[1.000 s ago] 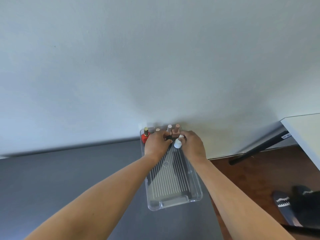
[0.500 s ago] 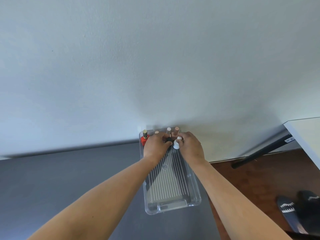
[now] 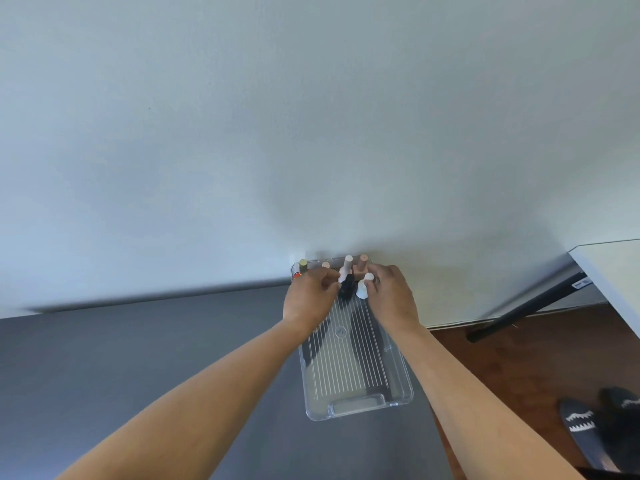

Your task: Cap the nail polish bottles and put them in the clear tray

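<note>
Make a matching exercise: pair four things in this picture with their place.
Things:
1. red nail polish bottle with gold cap
2. black nail polish bottle
3. white nail polish bottle
4. clear plastic tray

Places:
A. by the right hand
B. on the dark grey table
C. far left corner of the tray
D. between the left hand and the white bottle

Pairs: 1-C, 2-D, 3-A, 4-B

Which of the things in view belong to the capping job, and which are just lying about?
Job:
clear tray
black bottle
white bottle
pink bottles
red bottle
left hand
right hand

Lying about:
white desk
slippers
</note>
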Demonstrator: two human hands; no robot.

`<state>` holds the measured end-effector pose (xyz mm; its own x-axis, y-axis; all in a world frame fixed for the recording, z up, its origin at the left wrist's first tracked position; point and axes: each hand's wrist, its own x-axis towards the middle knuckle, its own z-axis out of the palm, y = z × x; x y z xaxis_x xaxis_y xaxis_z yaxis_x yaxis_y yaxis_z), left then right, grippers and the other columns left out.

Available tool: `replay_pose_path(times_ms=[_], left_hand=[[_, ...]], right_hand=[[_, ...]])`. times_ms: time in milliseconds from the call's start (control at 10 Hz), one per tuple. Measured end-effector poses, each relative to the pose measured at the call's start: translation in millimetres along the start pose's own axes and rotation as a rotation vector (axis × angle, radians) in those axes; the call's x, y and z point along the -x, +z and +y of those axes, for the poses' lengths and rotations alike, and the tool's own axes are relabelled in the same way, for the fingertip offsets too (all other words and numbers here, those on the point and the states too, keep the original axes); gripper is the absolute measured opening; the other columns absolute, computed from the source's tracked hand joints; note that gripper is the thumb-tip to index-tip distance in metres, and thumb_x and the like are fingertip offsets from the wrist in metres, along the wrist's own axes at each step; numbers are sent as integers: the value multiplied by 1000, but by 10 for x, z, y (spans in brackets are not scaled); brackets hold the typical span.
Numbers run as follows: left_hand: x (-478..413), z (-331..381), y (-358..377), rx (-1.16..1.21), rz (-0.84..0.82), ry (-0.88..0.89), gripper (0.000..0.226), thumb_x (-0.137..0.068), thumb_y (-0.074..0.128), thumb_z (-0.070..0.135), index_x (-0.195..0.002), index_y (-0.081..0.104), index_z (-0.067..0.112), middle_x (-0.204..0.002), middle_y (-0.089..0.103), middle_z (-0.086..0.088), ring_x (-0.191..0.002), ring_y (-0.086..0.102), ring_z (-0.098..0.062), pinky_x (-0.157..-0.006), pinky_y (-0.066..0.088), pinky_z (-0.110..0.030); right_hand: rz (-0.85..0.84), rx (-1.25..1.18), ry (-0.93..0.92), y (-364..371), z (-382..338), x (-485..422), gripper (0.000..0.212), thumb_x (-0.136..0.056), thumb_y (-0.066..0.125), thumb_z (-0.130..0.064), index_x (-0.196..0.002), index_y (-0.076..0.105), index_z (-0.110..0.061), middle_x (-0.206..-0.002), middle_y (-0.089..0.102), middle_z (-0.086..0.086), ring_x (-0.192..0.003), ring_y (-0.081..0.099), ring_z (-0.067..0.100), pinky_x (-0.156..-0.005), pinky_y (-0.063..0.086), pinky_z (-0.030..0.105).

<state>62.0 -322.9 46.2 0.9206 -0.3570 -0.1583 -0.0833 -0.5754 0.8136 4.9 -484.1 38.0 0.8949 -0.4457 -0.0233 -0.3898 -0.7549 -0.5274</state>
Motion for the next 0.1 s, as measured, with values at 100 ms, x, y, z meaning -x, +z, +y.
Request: replay_pose_path(times_ms=[100], left_hand=[[87,-89,-163,39,53,-5,16,-89,61,27,-101,71,33,-91,71,18,-88,66,-2,-82,57,-32]], right_hand=[[119,-55,14,-19,-83,95,31,-95,51,-14,-124,60,-17,-119,54,9,-114,52,25,-79,45,32]])
